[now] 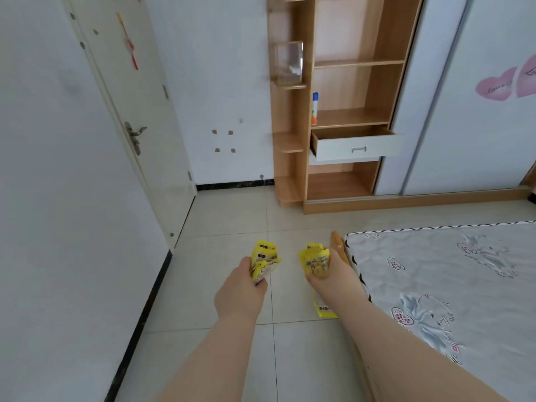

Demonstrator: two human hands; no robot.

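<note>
A home bedroom — mattress (452, 274), wardrobe (470, 97), open drawer (358, 146).

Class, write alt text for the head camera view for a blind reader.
The left hand and right hand each grip a bunch of yellow packets above a tiled floor. Ahead, a wooden shelf unit has one drawer open; a patterned mattress lies to the right.

hands (240, 288) gripping yellow packets (264, 258), seemingly snacks

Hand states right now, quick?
Left hand: grips a bunch of yellow packets.
Right hand: grips another yellow bunch.
</note>
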